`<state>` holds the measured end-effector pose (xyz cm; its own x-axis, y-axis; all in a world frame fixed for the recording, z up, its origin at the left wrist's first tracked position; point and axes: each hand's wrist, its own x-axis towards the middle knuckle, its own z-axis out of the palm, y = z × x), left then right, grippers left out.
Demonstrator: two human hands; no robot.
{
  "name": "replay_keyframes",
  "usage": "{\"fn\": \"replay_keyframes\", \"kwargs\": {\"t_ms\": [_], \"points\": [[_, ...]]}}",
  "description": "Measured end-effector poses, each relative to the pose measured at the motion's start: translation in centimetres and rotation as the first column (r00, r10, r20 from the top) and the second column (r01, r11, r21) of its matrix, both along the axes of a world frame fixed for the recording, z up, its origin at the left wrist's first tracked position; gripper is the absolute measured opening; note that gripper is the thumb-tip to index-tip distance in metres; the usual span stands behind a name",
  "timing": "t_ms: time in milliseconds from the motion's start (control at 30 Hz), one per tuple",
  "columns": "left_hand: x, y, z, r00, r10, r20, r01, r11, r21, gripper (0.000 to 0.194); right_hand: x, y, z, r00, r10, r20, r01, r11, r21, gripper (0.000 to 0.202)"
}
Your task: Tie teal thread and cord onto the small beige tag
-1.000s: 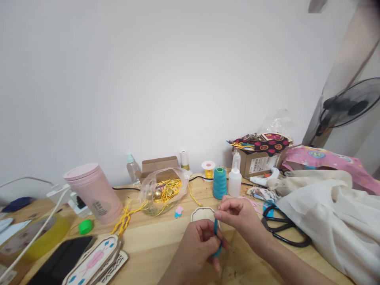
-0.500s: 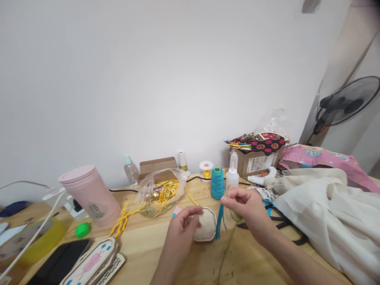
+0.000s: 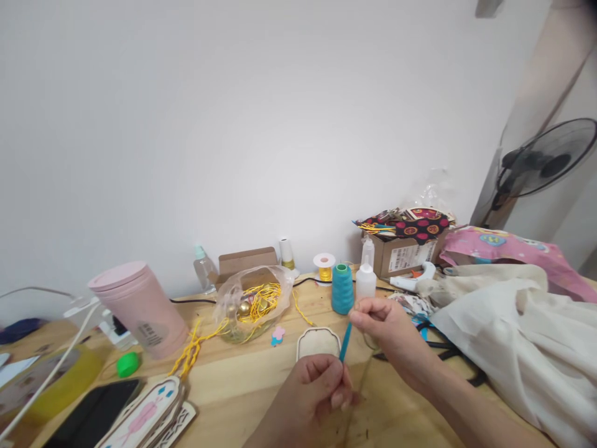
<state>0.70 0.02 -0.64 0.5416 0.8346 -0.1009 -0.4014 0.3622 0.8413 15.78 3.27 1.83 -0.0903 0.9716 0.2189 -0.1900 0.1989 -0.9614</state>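
A teal tassel (image 3: 346,342) is stretched between my two hands above the table. My right hand (image 3: 383,323) pinches its top end, with the fingertips pressed together. Lower down, my left hand (image 3: 313,386) is closed around the loose threads at the bottom. A thin olive cord (image 3: 362,389) trails down from near my right fingers. Just behind my left hand lies a pale wooden plaque (image 3: 319,339) with a scalloped edge, its lower part hidden. The teal thread cone (image 3: 342,290) stands upright beyond my right fingertips.
Black-handled scissors (image 3: 445,351) lie right of my right wrist, partly under white cloth (image 3: 508,323). A white squeeze bottle (image 3: 365,283) stands behind. To the left are a plastic bag (image 3: 224,305) of yellow cords, a pink tumbler (image 3: 144,311), a phone (image 3: 93,410) and stacked decorated tags (image 3: 144,414).
My left hand has come down and right from over the plaque and closed on the tassel's lower threads, drawing them together. My right hand keeps its pinch, nearly in place.
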Motion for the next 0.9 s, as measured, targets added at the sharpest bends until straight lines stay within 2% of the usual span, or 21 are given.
{"fn": "replay_keyframes", "kwargs": {"t_ms": [167,300,333,400,467,533,600,633,733,900], "points": [[-0.8,-0.2,-0.6,0.977,-0.148,-0.151,0.143,0.989,-0.042,0.028,1.0,0.6,0.3,0.997,-0.082,-0.012,0.083,0.995,0.050,0.028],[-1.2,-0.8,-0.2,0.897,-0.295,-0.330,0.279,0.955,-0.097,0.023,1.2,0.7,0.6,0.987,-0.161,0.025,0.156,0.978,0.137,0.022],[-1.1,-0.9,0.0,0.892,-0.318,-0.322,0.293,0.948,-0.124,0.024,1.2,0.6,0.7,0.983,-0.180,0.043,0.171,0.971,0.169,0.019],[-0.6,-1.0,0.3,0.952,-0.274,-0.134,0.249,0.952,-0.180,0.033,0.8,0.3,0.7,0.976,-0.200,0.090,0.173,0.954,0.243,0.013],[-0.1,-0.8,0.3,0.984,-0.173,0.051,0.180,0.957,-0.226,0.038,0.3,-0.2,0.5,0.951,-0.232,0.205,0.123,0.891,0.438,0.007],[0.1,-0.4,0.2,0.980,-0.074,0.183,0.121,0.957,-0.262,0.039,-0.2,-0.8,0.0,0.857,-0.351,0.377,-0.026,0.701,0.713,0.011],[0.0,-0.1,0.0,0.962,0.004,0.274,0.087,0.943,-0.321,0.036,-0.6,-1.2,-0.4,0.747,-0.474,0.466,-0.183,0.526,0.830,0.016],[-0.2,0.0,0.0,0.953,0.038,0.300,0.074,0.933,-0.353,0.033,-0.8,-1.3,-0.5,0.712,-0.506,0.486,-0.228,0.488,0.843,0.016],[-0.8,0.1,0.1,0.955,0.091,0.283,0.025,0.925,-0.379,0.022,-0.9,-1.4,-0.8,0.671,-0.529,0.519,-0.293,0.455,0.841,0.017],[-1.5,0.3,0.3,0.981,0.115,0.159,-0.071,0.964,-0.258,0.020,-1.3,-1.6,-1.0,0.719,-0.477,0.506,-0.330,0.406,0.852,0.021]]}}
